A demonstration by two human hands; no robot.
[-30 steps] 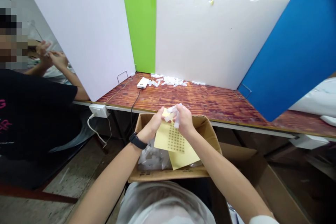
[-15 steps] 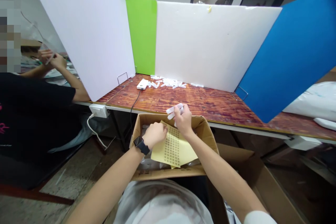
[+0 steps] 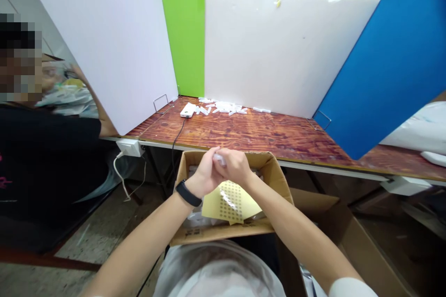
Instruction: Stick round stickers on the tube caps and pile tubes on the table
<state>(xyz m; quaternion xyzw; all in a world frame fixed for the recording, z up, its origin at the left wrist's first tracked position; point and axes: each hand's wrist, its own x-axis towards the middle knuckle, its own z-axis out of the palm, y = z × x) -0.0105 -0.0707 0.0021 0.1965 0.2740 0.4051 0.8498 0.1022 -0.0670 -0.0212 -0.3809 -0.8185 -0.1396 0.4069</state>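
- Left hand (image 3: 204, 175) and right hand (image 3: 237, 167) grips closed on small white plastic tube (image 3: 219, 158), over brown cardboard box (image 3: 216, 233).
- Yellow dotted sticker sheet (image 3: 232, 202) beneath; pinch firm, steady.

A pale yellow paper sheet (image 3: 232, 202) carries a grid of small dark dots. Above it is a small white plastic tube (image 3: 219, 158). The cardboard box (image 3: 275, 171) is plain brown. The desk (image 3: 265, 132) is reddish-brown with swirling wood grain. Behind stand a green panel (image 3: 183, 41), a white panel (image 3: 265, 51) and a blue panel (image 3: 390, 60).
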